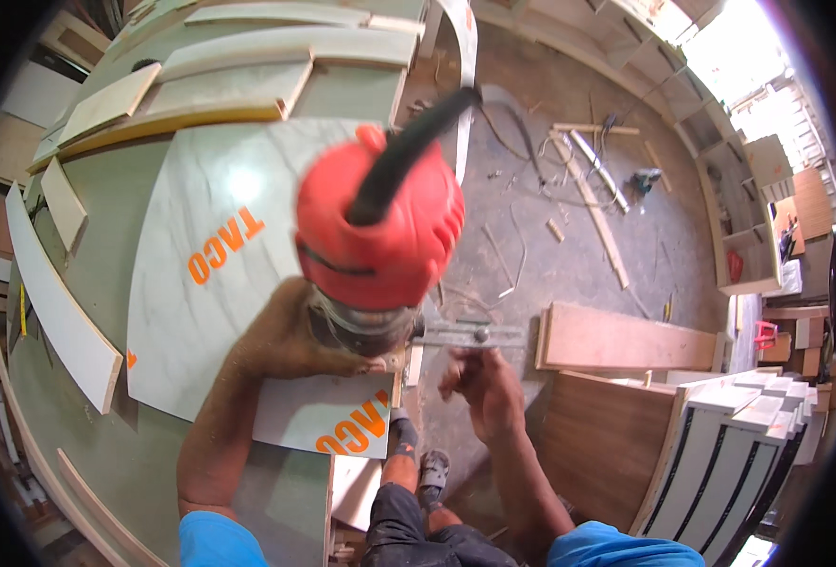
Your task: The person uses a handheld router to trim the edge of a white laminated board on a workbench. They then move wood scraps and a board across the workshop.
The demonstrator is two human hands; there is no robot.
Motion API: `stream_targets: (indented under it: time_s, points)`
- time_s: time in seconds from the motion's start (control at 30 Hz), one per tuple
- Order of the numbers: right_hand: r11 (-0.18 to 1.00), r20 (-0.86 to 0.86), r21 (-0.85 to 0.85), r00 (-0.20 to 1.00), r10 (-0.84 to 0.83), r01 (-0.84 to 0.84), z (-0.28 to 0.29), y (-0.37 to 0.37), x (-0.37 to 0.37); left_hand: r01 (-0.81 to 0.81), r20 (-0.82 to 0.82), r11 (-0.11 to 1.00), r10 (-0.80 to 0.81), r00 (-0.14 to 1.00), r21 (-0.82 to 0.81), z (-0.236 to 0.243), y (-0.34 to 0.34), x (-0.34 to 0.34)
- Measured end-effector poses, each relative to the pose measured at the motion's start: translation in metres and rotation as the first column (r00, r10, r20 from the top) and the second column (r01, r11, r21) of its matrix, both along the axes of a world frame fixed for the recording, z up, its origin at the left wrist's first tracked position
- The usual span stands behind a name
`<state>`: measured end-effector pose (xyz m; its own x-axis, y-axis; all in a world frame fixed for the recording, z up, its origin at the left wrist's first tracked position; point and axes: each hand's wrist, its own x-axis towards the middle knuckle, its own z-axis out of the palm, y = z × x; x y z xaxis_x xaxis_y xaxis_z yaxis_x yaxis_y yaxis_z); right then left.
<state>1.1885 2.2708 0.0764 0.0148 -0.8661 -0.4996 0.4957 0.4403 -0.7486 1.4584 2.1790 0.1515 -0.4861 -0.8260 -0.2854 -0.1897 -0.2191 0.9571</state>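
Both arms (215, 444) forward, left hand (281, 338) around tool (399, 253), right hand (490, 395) at guide (479, 336)

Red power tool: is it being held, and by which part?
Yes: the left hand grips the red power tool around its metallic lower body.

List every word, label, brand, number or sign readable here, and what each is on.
Wording not copied, only described:
Large orange capitals: middle of the marble-patterned panel.
More orange capitals: panel's near right corner.
Orange fragment: panel's left edge.
Orange marks on white strip: too small to read.
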Motion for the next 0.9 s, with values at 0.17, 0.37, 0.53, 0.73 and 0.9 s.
stream_targets:
  time_s: [0.17, 0.37, 0.53, 0.73, 0.9]
  points:
    - [0.943, -0.613, 0.109, 0.725, 0.314, -0.315, 0.081, 0.014, -0.040, -0.023, -0.136, 0.992, 0.006, 0.991, -0.126, -0.010, -0.004, 0.001]
    - [0.650, -0.847, -0.457, 0.521, -0.108, -0.607, 0.119, -0.048, 0.060, 0.011, -0.058, 0.965, -0.027, 0.998, -0.261, -0.005, -0.004, 0.012]
    - [0.828, -0.579, -0.436, 0.814, 0.042, -0.353, 0.093, -0.062, 0.099, 0.014, -0.109, 0.964, -0.045, 0.993, -0.266, -0.028, -0.008, 0.001]
    - [0.853, -0.451, -0.496, 0.887, -0.095, -0.162, 0.121, -0.071, 0.114, 0.096, -0.087, 0.987, -0.108, 0.990, -0.128, 0.013, -0.007, 0.016]
    - [0.925, -0.355, -0.379, 0.927, -0.121, -0.024, 0.135, -0.091, 0.067, -0.430, -0.458, 0.900, 0.412, 0.788, 0.070, 0.025, 0.042, 0.035]
